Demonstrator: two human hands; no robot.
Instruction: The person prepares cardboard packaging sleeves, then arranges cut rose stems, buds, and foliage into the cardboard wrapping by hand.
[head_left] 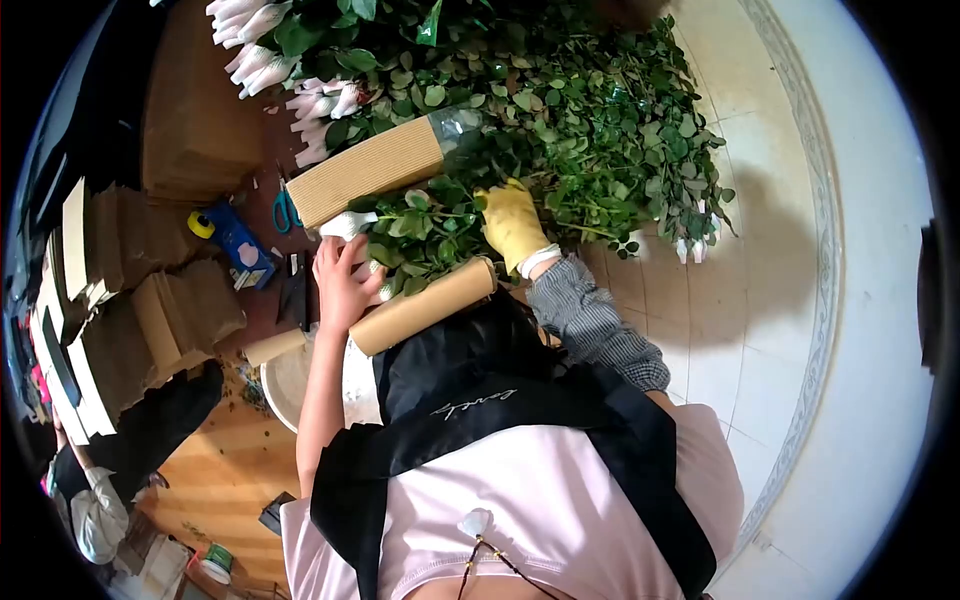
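A bunch of leafy rose stems (420, 235) lies across in front of me, its heads in white sleeves at the left end. My left hand (345, 280), bare, curls its fingers and thumb around the white-sleeved rose heads (347, 224). In a yellow glove, my right hand (512, 225) is closed on the stems farther right; leaves partly hide its fingertips. Between the near side of the bunch and my apron is a curled sheet of brown cardboard (425, 305). Just beyond the bunch sits a ribbed cardboard wrap (365, 172) with clear plastic at its right end.
A large heap of leafy stems (600, 130) covers the far side, with more sleeved heads (325, 105) at its left. Teal scissors (285, 212), a blue box (235, 245), a yellow tape measure (200, 224) and stacked cardboard (185, 320) are on the left. A person's sleeve (98, 515) shows lower left.
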